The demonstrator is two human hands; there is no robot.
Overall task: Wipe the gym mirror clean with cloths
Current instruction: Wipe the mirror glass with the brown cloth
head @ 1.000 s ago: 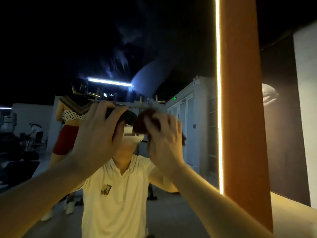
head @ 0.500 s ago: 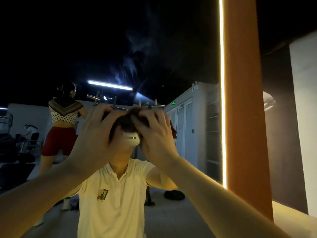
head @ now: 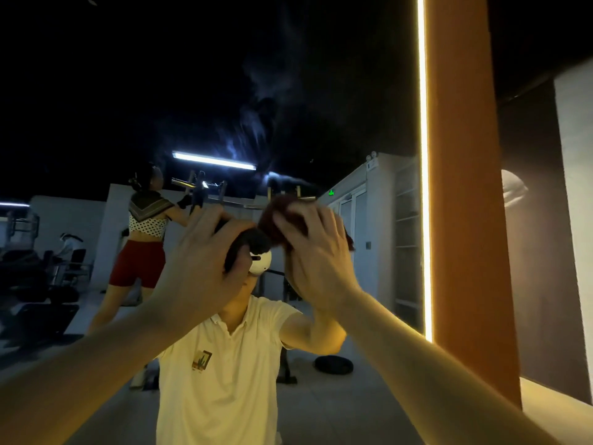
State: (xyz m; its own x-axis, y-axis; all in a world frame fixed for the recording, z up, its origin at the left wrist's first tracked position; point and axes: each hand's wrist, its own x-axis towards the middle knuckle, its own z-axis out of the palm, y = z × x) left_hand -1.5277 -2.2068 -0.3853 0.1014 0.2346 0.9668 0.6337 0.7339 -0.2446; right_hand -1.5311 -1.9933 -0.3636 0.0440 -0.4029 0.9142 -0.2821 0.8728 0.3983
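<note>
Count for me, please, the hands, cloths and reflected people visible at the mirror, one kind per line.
Hands: 2 (left hand, right hand)
Cloths: 1 (brown cloth, gripped by the right hand; none clear under the left)
People reflected in the mirror: 2 (person in a pale shirt, person in red shorts)
Total: 5

Crumpled maroon cloth on streaky mirror
</note>
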